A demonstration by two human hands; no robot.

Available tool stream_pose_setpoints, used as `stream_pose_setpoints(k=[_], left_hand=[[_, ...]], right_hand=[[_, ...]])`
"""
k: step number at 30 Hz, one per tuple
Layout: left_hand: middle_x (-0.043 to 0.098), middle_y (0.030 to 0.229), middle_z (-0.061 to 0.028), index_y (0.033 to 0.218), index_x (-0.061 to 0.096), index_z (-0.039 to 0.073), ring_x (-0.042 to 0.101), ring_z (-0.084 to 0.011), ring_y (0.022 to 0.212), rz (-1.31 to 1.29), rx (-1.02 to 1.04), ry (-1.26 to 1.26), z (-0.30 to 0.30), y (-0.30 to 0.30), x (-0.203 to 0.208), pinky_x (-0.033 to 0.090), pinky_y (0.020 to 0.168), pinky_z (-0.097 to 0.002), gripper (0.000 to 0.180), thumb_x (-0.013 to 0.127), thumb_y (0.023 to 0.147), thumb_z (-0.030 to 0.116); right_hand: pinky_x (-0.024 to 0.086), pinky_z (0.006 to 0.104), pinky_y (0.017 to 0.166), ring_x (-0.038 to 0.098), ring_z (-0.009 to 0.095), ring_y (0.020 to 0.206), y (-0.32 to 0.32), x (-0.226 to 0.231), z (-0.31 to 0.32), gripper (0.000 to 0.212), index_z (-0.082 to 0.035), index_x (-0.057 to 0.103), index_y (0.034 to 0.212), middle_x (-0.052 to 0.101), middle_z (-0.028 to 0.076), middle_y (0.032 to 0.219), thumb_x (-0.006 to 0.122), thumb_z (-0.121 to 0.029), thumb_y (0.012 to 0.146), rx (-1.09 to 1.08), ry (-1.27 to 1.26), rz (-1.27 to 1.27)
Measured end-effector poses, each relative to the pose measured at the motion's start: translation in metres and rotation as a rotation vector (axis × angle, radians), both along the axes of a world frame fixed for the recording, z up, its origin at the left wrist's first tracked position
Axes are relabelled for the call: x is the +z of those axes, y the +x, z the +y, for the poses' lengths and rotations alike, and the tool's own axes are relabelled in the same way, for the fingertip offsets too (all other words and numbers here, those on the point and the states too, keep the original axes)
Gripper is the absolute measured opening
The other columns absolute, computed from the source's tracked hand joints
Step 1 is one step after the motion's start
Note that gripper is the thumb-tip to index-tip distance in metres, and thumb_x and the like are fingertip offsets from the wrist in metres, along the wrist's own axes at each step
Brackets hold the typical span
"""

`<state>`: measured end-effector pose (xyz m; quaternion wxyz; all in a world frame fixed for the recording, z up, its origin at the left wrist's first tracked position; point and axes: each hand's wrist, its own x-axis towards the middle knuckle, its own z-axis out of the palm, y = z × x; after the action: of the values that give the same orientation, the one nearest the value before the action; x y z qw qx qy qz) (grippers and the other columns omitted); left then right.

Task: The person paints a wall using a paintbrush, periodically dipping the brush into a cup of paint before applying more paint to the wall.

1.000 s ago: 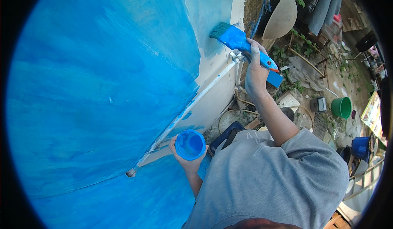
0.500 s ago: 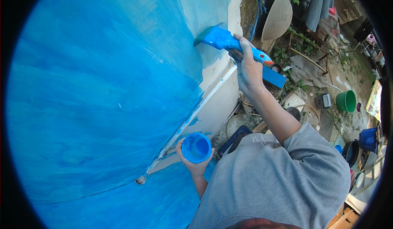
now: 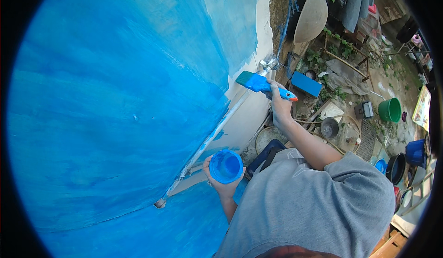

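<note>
My right hand [image 3: 280, 105] is closed round the handle of a wide paintbrush [image 3: 258, 83], smeared with blue paint. Its dark, wet bristles point left, close to the unpainted white strip of the wall [image 3: 115, 96]; whether they touch it I cannot tell. In my left hand [image 3: 223, 188] is a round tub of blue paint [image 3: 226, 166], its open mouth facing up and fingers wrapped round its sides. Streaky blue covers most of the wall. A white pipe [image 3: 213, 137] runs along it, ending in a metal tap [image 3: 267, 65] just beyond the brush.
Beyond the tap hangs a large grey wok [image 3: 312, 18]. On the ground to the right lie a blue box [image 3: 306, 84], a metal bowl [image 3: 329, 128] and a hose. A green bucket [image 3: 390, 110] and a dark blue basin [image 3: 416, 155] stand farther right.
My right hand has brought the brush down and back from the upper wall, uncovering the tap. The paint tub in my left hand has shifted slightly to the right.
</note>
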<state>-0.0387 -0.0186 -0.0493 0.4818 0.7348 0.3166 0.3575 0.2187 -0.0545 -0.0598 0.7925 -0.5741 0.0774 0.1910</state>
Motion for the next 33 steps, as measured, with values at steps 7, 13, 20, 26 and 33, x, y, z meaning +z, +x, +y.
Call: stream_pose_setpoints(k=[7, 13, 20, 26, 33], left_hand=[[0.052, 0.114, -0.0107, 0.126, 0.031, 0.011, 0.056, -0.0232, 0.106, -0.064, -0.005, 0.005, 0.004, -0.004, 0.001, 0.049, 0.092, -0.0377, 0.094, 0.09, 0.053, 0.011], [0.052, 0.113, -0.0098, 0.126, 0.031, 0.011, 0.056, -0.0227, 0.105, -0.106, -0.033, -0.059, 0.006, 0.001, -0.004, 0.05, 0.092, -0.0378, 0.094, 0.09, 0.053, 0.011], [0.052, 0.114, -0.0094, 0.127, 0.033, 0.01, 0.055, -0.0225, 0.105, -0.129, -0.022, -0.071, 0.002, -0.004, -0.009, 0.049, 0.091, -0.0376, 0.094, 0.089, 0.052, 0.014], [0.051, 0.114, -0.0093, 0.127, 0.033, 0.01, 0.055, -0.0224, 0.104, -0.146, -0.02, -0.097, 0.003, -0.015, -0.011, 0.049, 0.091, -0.0373, 0.094, 0.089, 0.052, 0.013], [0.051, 0.113, -0.0094, 0.125, 0.032, 0.011, 0.055, -0.022, 0.104, -0.135, -0.028, -0.115, 0.006, -0.017, -0.005, 0.049, 0.091, -0.0373, 0.093, 0.09, 0.052, 0.009]], right_hand=[[0.044, 0.0342, 0.096, 0.059, 0.021, 0.104, 0.087, 0.14, 0.018, 0.038, 0.0, 0.056, 0.121, 0.06, 0.012, 0.114, 0.052, -0.028, 0.095, 0.043, 0.467, -0.464], [0.052, 0.0256, 0.066, 0.063, 0.013, 0.071, 0.097, 0.217, 0.022, 0.018, 0.001, 0.064, 0.091, 0.065, 0.007, 0.079, 0.06, -0.017, 0.091, -0.127, 0.831, -0.591], [0.047, 0.0298, 0.084, 0.062, 0.016, 0.093, 0.017, 0.05, 0.034, 0.033, 0.0, 0.061, 0.113, 0.064, 0.009, 0.105, 0.054, -0.027, 0.095, -0.147, 0.233, -0.414], [0.049, 0.0319, 0.086, 0.062, 0.018, 0.095, 0.044, 0.043, 0.005, 0.03, -0.002, 0.06, 0.114, 0.063, 0.01, 0.106, 0.051, -0.023, 0.095, -0.042, 0.222, -0.151], [0.045, 0.0335, 0.095, 0.061, 0.02, 0.102, 0.126, 0.178, 0.002, 0.033, -0.002, 0.059, 0.117, 0.062, 0.011, 0.112, 0.052, -0.025, 0.096, -0.042, 0.454, -0.71]])
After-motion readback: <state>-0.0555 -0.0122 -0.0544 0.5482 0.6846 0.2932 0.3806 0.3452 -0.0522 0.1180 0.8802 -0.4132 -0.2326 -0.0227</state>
